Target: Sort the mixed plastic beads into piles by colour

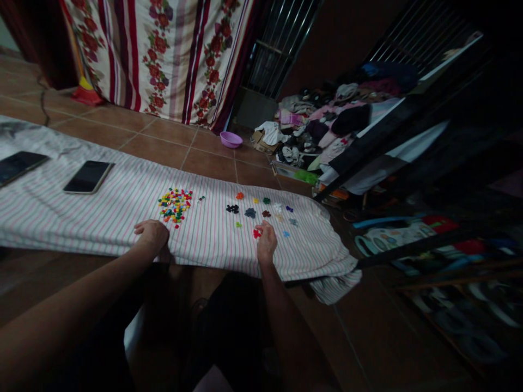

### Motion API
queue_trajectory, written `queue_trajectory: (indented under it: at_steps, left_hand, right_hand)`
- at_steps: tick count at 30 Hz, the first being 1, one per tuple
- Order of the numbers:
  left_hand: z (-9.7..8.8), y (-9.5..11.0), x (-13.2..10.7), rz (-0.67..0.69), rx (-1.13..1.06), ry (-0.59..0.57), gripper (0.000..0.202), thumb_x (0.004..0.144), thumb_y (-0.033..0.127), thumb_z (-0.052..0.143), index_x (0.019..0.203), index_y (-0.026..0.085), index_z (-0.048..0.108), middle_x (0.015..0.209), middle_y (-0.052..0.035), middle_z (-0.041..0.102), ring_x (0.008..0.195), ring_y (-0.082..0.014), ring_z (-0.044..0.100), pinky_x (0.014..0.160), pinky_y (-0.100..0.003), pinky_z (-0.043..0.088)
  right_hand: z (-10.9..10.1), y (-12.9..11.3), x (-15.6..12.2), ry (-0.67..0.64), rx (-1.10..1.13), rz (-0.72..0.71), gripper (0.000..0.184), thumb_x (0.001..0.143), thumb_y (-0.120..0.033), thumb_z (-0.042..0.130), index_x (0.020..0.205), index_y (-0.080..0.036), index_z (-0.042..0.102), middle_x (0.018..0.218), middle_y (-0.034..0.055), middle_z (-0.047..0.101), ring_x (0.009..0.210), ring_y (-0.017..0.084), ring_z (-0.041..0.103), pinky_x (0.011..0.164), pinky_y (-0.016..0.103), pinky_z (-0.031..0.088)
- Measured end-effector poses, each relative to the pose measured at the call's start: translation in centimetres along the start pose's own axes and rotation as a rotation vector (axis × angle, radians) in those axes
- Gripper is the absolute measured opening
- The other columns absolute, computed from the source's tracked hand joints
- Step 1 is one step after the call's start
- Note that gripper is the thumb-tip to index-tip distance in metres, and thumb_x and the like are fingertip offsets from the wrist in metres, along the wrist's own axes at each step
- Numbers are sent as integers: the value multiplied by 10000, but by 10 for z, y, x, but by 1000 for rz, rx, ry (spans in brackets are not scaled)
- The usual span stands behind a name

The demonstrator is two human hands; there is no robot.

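Observation:
My right hand (267, 242) is over the front half of the cloth, its fingers curled together beside a small red pile (256, 233). Whether a piece sits between the fingertips is too small to tell. At the cloth's front edge rests my left hand (153, 233), fingers loosely stretched to the left. Just beyond it lies a mixed heap of tiny coloured pieces (175, 206). Single-colour piles spread around my right hand, among them black pieces (232, 209), dark grey pieces (250, 213), orange pieces (239, 195), lime pieces (238, 224) and light blue pieces (286, 234).
A striped cloth (212, 245) covers the long low surface. Two dark phones lie at left, one a smartphone (89, 177). Beyond, on the tiled floor, are a purple basin (231, 140) and a large clothes pile (322, 120). A floral curtain (163, 60) hangs behind.

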State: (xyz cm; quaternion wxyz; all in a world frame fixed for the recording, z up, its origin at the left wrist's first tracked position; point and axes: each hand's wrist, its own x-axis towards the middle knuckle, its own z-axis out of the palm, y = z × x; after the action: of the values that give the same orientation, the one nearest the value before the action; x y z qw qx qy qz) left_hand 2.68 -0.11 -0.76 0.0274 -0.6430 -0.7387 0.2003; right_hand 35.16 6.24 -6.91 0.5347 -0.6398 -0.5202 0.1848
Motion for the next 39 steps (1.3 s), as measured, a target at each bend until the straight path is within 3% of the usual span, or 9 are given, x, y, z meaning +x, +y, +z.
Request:
queue_trajectory:
  at_steps: [6,11,15,18,20,26,30,34,39]
  left_hand:
    - [4,-1,1,5,-53,34,462,831,225,480,1073,-143,618,1033,-417,642,990,-494,646,686,-506,525]
    - [7,2,3,-20,12,27,439,840,169,444,1089,-152,611,1038,-417,639,983,-471,653,673,-467,529]
    - [15,3,7,-21,16,54,411,832,106,417,1096,-140,614,1039,-404,646,982,-442,659,684,-462,535]
    - [22,4,9,-19,9,66,413,830,80,387,1091,-153,605,1046,-414,636,997,-437,652,697,-456,527]
    - [26,4,10,-18,-2,73,423,832,76,367,1097,-165,592,1056,-422,626,1012,-439,644,709,-456,521]
    - [29,5,9,-32,-56,91,434,852,120,379,1109,-164,581,1069,-434,613,1030,-450,632,729,-474,515]
    - [28,6,10,-45,-84,95,439,865,165,396,1123,-133,588,1088,-420,617,1050,-448,624,742,-489,514]
    - [27,6,8,-43,-89,102,450,859,145,364,1100,-169,578,1075,-443,605,1043,-461,619,737,-499,505]
    - [25,5,5,-38,-99,116,460,874,180,383,1128,-153,573,1098,-437,601,1059,-465,609,746,-507,504]
  right_hand:
    - [0,3,1,58,11,-3,479,908,-460,298,1110,-177,628,958,76,708,940,211,640,843,353,478]
    - [0,3,1,82,-48,-93,460,909,-442,325,1107,-166,634,1005,104,696,1011,237,604,939,424,445]
    - [2,-5,-3,41,-241,-374,420,921,-345,340,1104,-140,659,1063,138,686,1079,258,550,981,449,420]
    - [5,-13,-8,-122,-396,-636,370,913,-249,376,1113,-156,674,1090,114,690,1132,251,511,1000,430,408]
    - [7,-17,-12,-212,-478,-728,350,908,-212,406,1127,-178,677,1085,92,698,1141,246,504,991,416,410]
    - [9,-19,-15,-179,-621,-715,348,905,-175,414,1134,-165,675,1014,113,703,1090,268,515,927,427,422]
    - [8,-20,-13,-260,-602,-736,389,887,-126,396,1157,-202,665,999,90,708,1090,261,512,925,423,434]
    - [8,-20,-11,-340,-558,-759,434,876,-92,365,1175,-210,657,978,73,711,1083,245,512,935,391,458]
    - [8,-16,-11,-283,-543,-731,441,858,-90,367,1182,-179,654,1025,99,701,1085,249,521,937,405,473]
